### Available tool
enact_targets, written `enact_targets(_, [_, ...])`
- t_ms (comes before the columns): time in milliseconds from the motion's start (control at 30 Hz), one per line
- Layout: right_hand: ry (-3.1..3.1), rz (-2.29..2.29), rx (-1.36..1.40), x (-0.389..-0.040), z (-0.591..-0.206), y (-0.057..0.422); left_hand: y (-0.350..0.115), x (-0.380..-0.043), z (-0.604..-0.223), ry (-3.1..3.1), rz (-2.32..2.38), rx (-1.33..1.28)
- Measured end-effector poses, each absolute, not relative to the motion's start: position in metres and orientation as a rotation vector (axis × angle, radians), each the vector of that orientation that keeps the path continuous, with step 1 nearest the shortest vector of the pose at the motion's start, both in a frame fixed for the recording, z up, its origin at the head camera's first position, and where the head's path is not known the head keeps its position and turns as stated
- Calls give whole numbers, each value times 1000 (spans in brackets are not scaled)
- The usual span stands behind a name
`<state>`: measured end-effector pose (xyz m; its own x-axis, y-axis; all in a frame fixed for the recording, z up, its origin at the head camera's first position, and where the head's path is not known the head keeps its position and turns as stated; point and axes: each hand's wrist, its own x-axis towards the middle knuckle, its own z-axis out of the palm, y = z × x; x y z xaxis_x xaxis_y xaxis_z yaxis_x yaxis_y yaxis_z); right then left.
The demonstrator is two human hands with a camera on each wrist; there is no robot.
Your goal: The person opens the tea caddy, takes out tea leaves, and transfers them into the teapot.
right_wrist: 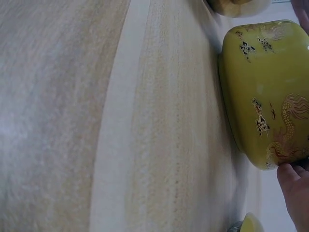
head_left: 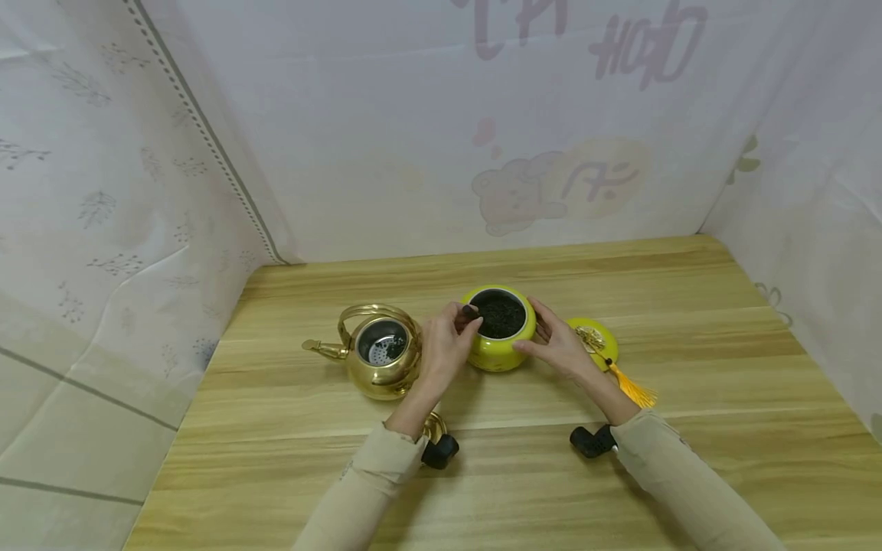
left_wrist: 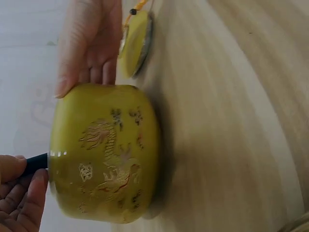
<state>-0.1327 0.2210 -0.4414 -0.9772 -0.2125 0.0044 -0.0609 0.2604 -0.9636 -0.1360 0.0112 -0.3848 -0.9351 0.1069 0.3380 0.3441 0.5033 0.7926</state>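
A round yellow jar [head_left: 498, 358] with a dragon pattern stands uncovered, dark tea leaves [head_left: 501, 314] inside. My left hand [head_left: 444, 344] pinches a dark, stick-like handle [left_wrist: 36, 163] over the jar's left rim; its far end is hidden in the jar. On the jar's right side, my right hand [head_left: 561, 344] holds the wall, thumb in front and fingers behind. Left of the jar is a gold teapot [head_left: 382, 380] without its lid, its handle raised. Some dark leaves lie in the teapot's perforated strainer [head_left: 382, 350].
The yellow jar lid [head_left: 598, 340], with an orange tassel [head_left: 632, 389], lies just right of my right hand. A gold round piece [head_left: 436, 425] shows partly behind my left wrist. Printed cloth walls [head_left: 386, 168] border the wooden table [head_left: 510, 490] at the back and sides.
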Motion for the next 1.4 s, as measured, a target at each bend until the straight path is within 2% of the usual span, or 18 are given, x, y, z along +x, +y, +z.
enact_targets(433, [2361, -1850, -277, -132, -443, 217, 25, -138, -392, -2475, -1481, -372])
enact_targets(1400, [2374, -1851, -244, -132, -440, 219, 26, -130, -400, -2170, -1977, -23])
